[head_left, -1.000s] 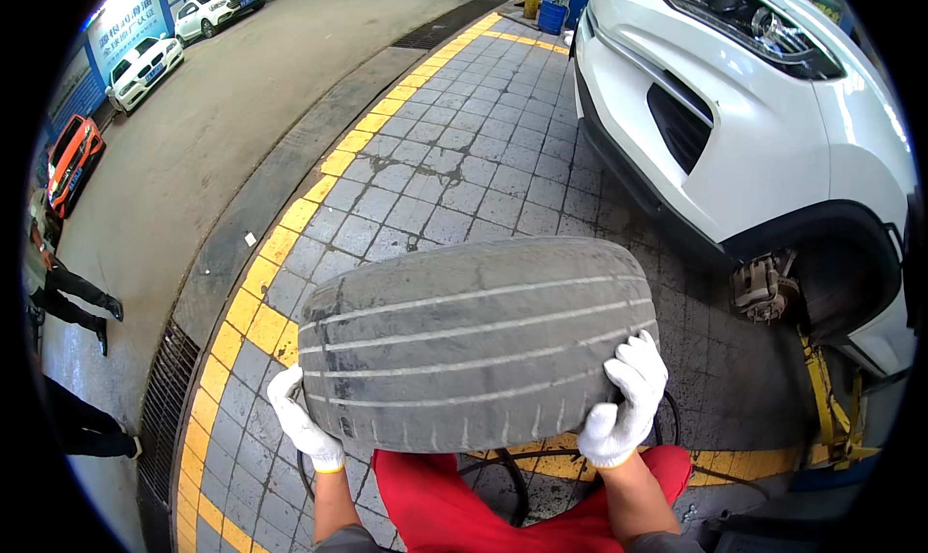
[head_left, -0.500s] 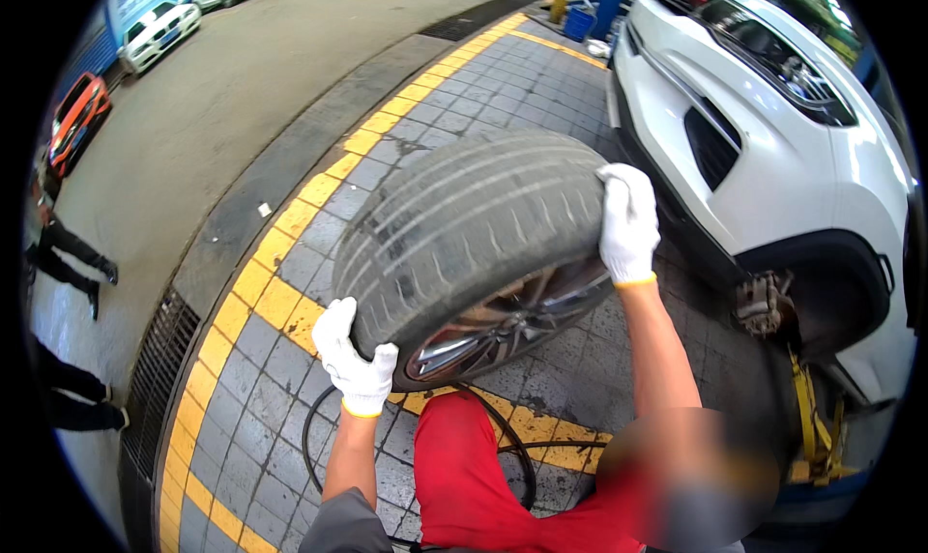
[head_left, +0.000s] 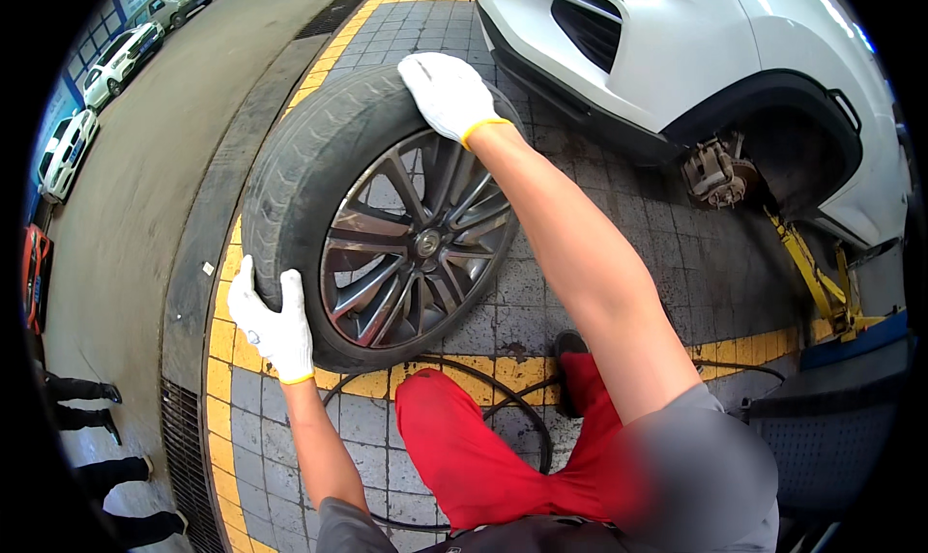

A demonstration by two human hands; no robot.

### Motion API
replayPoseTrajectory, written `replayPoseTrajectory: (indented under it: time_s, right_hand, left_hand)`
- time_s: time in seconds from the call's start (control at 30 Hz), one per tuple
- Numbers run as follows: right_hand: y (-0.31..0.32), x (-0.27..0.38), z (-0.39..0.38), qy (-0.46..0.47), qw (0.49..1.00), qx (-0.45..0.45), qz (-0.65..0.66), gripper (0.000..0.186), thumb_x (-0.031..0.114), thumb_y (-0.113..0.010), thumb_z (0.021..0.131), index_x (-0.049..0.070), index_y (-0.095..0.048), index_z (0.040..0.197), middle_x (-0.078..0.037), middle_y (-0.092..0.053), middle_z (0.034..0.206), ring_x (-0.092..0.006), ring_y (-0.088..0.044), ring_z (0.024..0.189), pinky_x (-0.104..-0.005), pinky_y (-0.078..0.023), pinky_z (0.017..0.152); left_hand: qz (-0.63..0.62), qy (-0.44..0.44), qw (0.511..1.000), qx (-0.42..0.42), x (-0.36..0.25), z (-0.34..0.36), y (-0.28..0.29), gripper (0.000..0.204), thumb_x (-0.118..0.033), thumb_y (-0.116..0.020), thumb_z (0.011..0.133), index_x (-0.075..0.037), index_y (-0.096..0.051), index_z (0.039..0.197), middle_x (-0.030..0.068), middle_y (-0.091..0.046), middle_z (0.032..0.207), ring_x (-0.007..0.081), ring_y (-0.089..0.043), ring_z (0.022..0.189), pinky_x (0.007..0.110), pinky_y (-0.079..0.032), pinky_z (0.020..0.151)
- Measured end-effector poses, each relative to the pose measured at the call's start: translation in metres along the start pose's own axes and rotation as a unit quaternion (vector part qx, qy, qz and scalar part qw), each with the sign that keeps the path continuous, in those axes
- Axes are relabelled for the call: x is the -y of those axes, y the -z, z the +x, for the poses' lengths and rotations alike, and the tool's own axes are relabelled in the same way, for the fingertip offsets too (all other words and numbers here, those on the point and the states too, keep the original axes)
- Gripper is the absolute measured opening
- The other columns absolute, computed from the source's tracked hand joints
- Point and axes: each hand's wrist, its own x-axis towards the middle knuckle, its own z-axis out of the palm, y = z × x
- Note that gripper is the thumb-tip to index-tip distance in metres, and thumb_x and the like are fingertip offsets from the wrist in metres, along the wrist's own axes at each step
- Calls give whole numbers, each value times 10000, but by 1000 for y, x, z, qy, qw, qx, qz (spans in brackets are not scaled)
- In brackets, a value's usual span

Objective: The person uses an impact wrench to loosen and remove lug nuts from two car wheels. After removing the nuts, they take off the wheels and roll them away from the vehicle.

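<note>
White-gloved left grip (head_left: 271, 326) and right grip (head_left: 449, 94) are closed on the tilted wheel (head_left: 427, 244); balance is best ensured by evenly opposed pressure.

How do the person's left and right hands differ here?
The left hand holds the tire at its lower left; the right hand lies over its top. The left hand's thumb and fingers are spread apart; the right hand shows no such gap. Both wear white gloves with yellow cuffs.
</note>
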Motion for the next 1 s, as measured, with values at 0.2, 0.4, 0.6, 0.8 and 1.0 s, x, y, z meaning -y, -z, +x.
replayPoseTrajectory:
  time_s: [0.2, 0.4, 0.6, 0.8, 1.0]
  right_hand:
    - [-21, -12, 26, -31, 997, 33, 58, 459, 418, -412, 1020, 79, -705, 1122, -176, -700, 1161, -369, -629, 1121, -456, -456, 1009]
    - [-40, -14, 39, -12, 998, 37, 53, 482, 428, -393, 1014, 85, -715, 1115, -174, -701, 1176, -351, -621, 1156, -453, -440, 1027]
    - [-28, -36, 9, -30, 992, 77, 97, 628, 521, -507, 966, 35, -580, 1356, -196, -582, 1386, -356, -538, 1284, -428, -396, 1116]
    - [74, -92, -159, -132, 955, 253, 85, 566, 509, -517, 975, 52, -596, 1300, -221, -620, 1289, -399, -593, 1186, -471, -474, 1015]
    - [170, -110, -369, -361, 849, 384, 31, 551, 538, -457, 1016, 91, -593, 1309, -167, -597, 1351, -356, -565, 1260, -424, -445, 1073]
  left_hand:
    - [35, 14, 999, -22, -1, 16, -21, 620, -381, -694, 930, -30, -532, 1415, 228, -514, 1386, 373, -453, 1320, 475, -328, 1131]
    - [60, 27, 998, -24, 6, 39, -31, 672, -434, -695, 926, -28, -518, 1432, 226, -506, 1407, 368, -453, 1325, 465, -336, 1129]
    - [72, 22, 997, -24, 15, 52, -47, 664, -469, -635, 956, -4, -527, 1418, 248, -528, 1404, 383, -481, 1326, 467, -348, 1134]
    - [90, 12, 996, -23, 51, 66, -62, 665, -470, -616, 979, 28, -528, 1411, 276, -535, 1407, 387, -510, 1307, 440, -369, 1121]
    - [119, -80, 981, 130, 128, 31, -134, 554, -372, -569, 1015, 42, -546, 1382, 256, -545, 1417, 391, -512, 1320, 450, -372, 1136]
